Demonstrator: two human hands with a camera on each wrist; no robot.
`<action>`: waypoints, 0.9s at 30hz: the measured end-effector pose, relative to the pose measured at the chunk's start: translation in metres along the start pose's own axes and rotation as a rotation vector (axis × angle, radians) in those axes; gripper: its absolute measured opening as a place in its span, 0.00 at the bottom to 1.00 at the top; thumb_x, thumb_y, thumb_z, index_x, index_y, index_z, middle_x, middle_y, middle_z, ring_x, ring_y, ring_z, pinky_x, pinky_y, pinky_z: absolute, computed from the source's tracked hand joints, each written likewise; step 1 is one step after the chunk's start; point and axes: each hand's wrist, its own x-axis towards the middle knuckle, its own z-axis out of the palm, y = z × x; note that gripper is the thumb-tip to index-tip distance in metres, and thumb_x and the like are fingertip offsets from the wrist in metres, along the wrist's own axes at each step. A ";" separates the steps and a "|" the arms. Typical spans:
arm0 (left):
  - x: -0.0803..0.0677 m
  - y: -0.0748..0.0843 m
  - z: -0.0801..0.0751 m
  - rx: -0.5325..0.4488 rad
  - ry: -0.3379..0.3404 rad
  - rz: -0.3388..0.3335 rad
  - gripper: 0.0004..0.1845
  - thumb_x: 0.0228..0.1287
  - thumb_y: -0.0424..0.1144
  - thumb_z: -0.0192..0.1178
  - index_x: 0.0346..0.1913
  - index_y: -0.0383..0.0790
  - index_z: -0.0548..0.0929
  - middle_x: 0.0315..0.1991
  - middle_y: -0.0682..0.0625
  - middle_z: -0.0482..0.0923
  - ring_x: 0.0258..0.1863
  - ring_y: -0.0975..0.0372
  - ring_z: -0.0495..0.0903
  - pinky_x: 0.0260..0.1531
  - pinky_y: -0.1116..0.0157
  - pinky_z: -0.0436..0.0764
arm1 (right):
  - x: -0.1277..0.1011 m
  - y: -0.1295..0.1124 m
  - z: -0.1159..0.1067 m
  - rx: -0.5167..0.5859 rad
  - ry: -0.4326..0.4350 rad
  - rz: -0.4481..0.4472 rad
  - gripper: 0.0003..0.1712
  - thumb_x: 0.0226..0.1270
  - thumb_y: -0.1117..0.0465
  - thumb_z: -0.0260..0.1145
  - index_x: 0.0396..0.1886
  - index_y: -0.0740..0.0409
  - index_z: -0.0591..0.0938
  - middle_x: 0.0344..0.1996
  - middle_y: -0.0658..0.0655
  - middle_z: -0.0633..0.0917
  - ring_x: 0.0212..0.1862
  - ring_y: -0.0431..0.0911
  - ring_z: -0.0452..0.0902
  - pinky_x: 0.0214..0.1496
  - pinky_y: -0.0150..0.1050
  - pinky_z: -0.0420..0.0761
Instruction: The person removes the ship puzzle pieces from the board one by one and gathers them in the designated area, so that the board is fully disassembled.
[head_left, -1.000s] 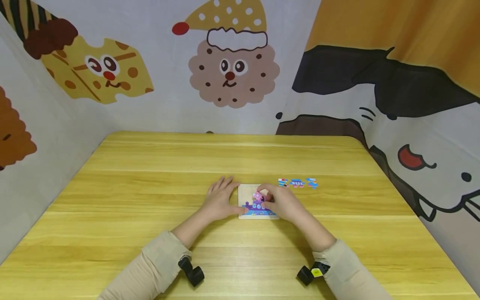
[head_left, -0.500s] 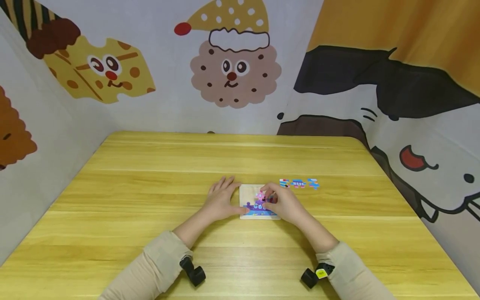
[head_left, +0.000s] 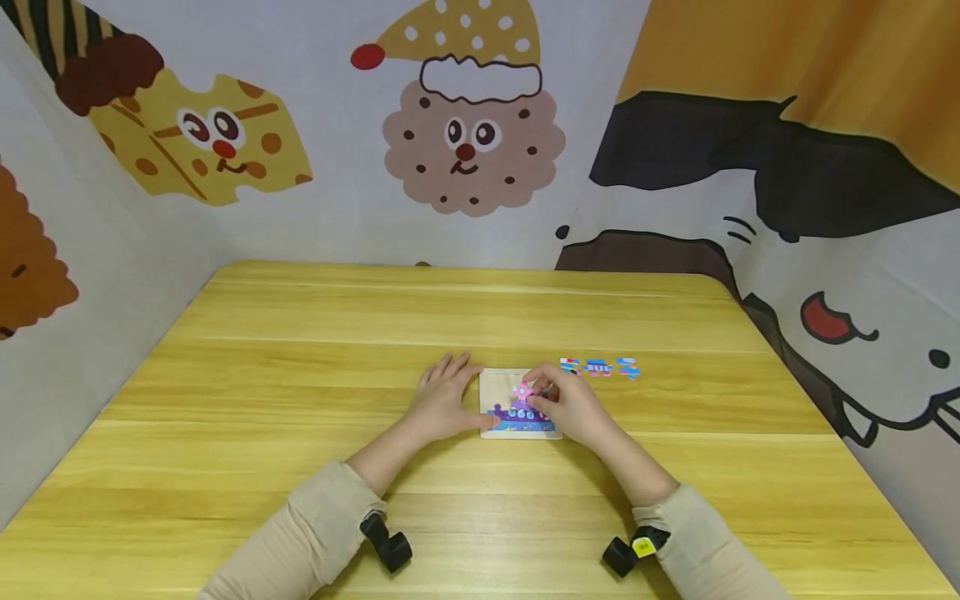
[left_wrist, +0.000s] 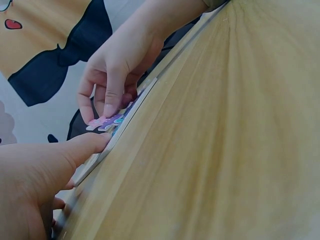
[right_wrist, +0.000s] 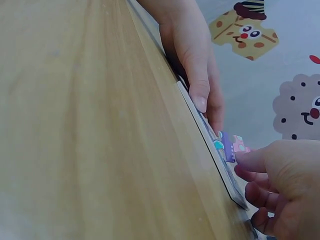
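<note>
A square wooden puzzle board [head_left: 495, 385] lies on the table, its lower part filled with a blue and purple boat picture. My left hand [head_left: 441, 402] rests at the board's left side, fingers stretched out and thumb pressing the lower left corner. Over the right half, my right hand [head_left: 576, 407] pinches a pink and purple puzzle piece [head_left: 522, 392] between thumb and fingers. From the right wrist, this puzzle piece [right_wrist: 228, 146] appears tilted against the board's surface. The right fingers cover part of the board's right side.
Several loose puzzle pieces [head_left: 598, 367] lie in a row on the wooden table [head_left: 337, 317], just beyond the right hand. A cloth with cartoon figures [head_left: 468, 150] hangs behind the table and along its sides.
The right thumb and the pinched puzzle piece have shifted slightly upward on the board. My left hand keeps its place. The head view has moved a little.
</note>
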 end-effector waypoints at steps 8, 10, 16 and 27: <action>0.000 0.000 0.000 -0.003 0.002 0.001 0.48 0.47 0.64 0.68 0.70 0.44 0.67 0.74 0.42 0.51 0.73 0.46 0.43 0.67 0.45 0.41 | 0.001 0.001 0.000 0.022 0.014 -0.019 0.12 0.59 0.69 0.69 0.43 0.56 0.82 0.29 0.48 0.80 0.25 0.42 0.70 0.25 0.35 0.72; 0.000 0.001 0.000 -0.006 0.003 -0.001 0.48 0.47 0.64 0.68 0.70 0.44 0.67 0.74 0.42 0.51 0.73 0.46 0.43 0.67 0.45 0.41 | 0.001 0.001 0.000 0.023 0.017 -0.021 0.12 0.59 0.69 0.70 0.42 0.56 0.82 0.29 0.48 0.80 0.24 0.42 0.70 0.24 0.35 0.72; 0.000 0.000 0.000 -0.006 0.004 -0.002 0.48 0.46 0.64 0.68 0.70 0.44 0.67 0.74 0.42 0.51 0.73 0.45 0.43 0.67 0.44 0.41 | 0.001 0.000 -0.001 0.057 0.036 -0.021 0.12 0.58 0.70 0.70 0.42 0.57 0.83 0.27 0.49 0.81 0.22 0.42 0.71 0.21 0.34 0.72; -0.002 0.001 -0.001 -0.015 -0.004 0.005 0.49 0.47 0.64 0.68 0.70 0.44 0.66 0.74 0.42 0.50 0.73 0.46 0.42 0.67 0.45 0.41 | 0.002 -0.001 -0.019 0.315 0.055 0.003 0.12 0.63 0.74 0.63 0.46 0.64 0.79 0.29 0.60 0.82 0.23 0.42 0.68 0.23 0.30 0.68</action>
